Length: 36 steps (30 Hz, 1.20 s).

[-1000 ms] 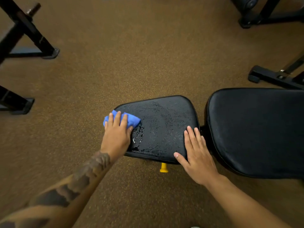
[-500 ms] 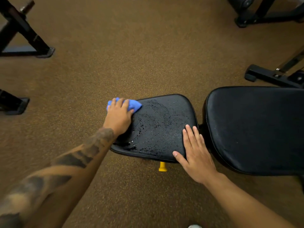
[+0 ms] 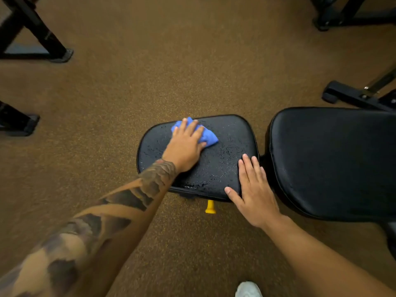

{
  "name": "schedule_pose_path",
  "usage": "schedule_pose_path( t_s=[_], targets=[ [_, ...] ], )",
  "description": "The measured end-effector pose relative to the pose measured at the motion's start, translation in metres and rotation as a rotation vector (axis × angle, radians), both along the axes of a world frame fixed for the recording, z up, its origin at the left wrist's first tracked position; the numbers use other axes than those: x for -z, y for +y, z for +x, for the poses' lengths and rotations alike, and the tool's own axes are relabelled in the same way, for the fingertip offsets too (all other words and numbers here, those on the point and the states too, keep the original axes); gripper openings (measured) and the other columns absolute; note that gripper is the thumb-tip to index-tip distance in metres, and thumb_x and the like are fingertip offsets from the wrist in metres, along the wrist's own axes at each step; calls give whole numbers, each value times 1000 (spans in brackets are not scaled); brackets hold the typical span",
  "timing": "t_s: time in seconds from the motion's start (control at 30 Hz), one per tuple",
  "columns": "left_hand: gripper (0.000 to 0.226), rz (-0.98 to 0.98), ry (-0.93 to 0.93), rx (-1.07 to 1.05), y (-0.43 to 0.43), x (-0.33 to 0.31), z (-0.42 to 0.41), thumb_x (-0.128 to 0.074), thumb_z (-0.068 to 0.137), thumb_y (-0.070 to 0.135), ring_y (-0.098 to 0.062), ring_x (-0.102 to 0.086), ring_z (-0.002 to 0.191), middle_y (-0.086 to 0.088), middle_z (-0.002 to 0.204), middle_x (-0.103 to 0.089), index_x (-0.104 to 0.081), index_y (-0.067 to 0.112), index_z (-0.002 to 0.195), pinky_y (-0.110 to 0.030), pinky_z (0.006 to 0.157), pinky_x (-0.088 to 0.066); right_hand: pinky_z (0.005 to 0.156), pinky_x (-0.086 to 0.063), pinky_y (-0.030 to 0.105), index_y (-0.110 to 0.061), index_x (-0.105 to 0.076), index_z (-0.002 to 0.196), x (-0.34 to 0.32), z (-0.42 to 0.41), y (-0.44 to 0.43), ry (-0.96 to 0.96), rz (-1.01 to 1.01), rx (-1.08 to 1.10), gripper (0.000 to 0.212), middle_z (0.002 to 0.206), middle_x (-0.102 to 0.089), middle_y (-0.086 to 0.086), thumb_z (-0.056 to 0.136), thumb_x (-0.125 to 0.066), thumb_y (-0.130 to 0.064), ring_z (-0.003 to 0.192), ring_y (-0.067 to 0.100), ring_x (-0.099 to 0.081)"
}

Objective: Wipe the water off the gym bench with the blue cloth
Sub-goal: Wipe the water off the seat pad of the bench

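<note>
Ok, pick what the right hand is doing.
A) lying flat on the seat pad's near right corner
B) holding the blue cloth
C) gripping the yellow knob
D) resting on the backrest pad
A: the right hand lies flat, fingers straight, on the near right corner of the seat pad; the left hand presses the blue cloth.

My left hand (image 3: 186,146) presses the blue cloth (image 3: 209,137) on the wet seat pad (image 3: 222,161). My right hand (image 3: 256,198) lies flat there.
</note>
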<state>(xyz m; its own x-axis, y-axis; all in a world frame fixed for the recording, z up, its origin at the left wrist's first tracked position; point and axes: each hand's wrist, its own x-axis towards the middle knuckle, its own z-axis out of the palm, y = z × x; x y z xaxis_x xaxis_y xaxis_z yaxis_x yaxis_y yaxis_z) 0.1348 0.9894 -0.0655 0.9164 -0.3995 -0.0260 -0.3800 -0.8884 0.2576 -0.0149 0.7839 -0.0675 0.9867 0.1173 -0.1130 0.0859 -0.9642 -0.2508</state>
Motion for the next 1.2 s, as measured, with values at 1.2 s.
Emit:
schedule_pose_path(
  t_s=[1.2],
  targets=[
    [46,-114,-52,-209,-13,1,-74,-45,95,31,-41,-23,140,-16,145,-43,-50,6,133,-56,113,-19,119,2,42,-10,0,153,2,0,-2,12,58,-14,73,161,10,5,96,-15,-54,145,19,19]
  ],
)
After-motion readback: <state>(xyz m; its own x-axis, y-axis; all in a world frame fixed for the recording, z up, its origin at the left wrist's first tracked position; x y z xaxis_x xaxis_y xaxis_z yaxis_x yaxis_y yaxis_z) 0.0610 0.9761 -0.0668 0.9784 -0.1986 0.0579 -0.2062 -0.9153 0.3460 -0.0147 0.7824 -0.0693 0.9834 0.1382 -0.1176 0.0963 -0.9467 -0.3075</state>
